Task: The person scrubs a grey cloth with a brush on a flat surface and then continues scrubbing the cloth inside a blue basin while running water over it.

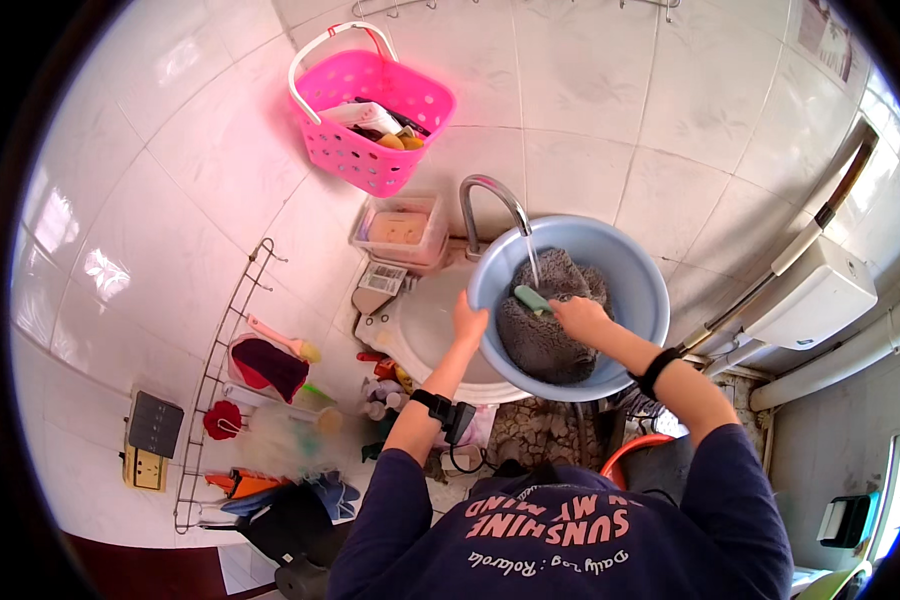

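A light blue plastic basin (649,296) rests over the right part of a white washbasin (431,315). Inside it lies a wet grey fluffy cloth (551,349). Water runs from a curved chrome tap (495,184) onto the cloth. My left hand (469,321) grips the basin's left rim. In my right hand (581,319), over the cloth, is the end of a small green object (531,299), perhaps a brush; its underside is hidden.
A pink plastic basket (375,161) hangs on the tiled wall, above a clear box (401,229) holding soap. To the left, a wire rack (210,375) carries brushes and cloths. A white tank (814,292) is at the right; an orange-rimmed bucket (630,448) stands below.
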